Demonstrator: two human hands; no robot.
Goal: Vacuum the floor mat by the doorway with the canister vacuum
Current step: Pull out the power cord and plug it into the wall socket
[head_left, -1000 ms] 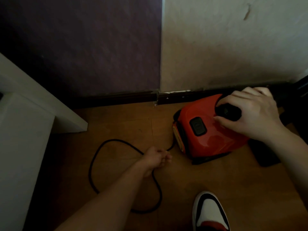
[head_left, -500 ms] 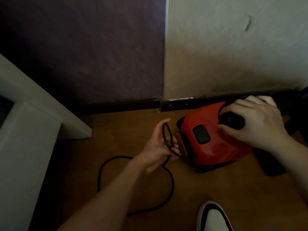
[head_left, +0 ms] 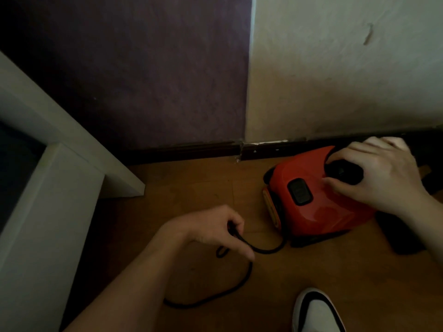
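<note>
Nearest, a white-and-black shoe stands on the wooden floor, and just left of it the slack black cord lies in a loose loop. Over the far side of that loop hangs the left hand, back up, its fingers curled in and pinching the cord. From them the cord runs to the right, low over the floor, to the near left end of the red canister vacuum. The vacuum thus lies right of and beyond those fingers, its long axis roughly along the dark skirting board behind it. Drawing out more cord would likely mean pulling leftward, away from that end. The right hand sits on the body, fingers bent over the black handle on top, thumb on its near side. The floor mat is not in view.
</note>
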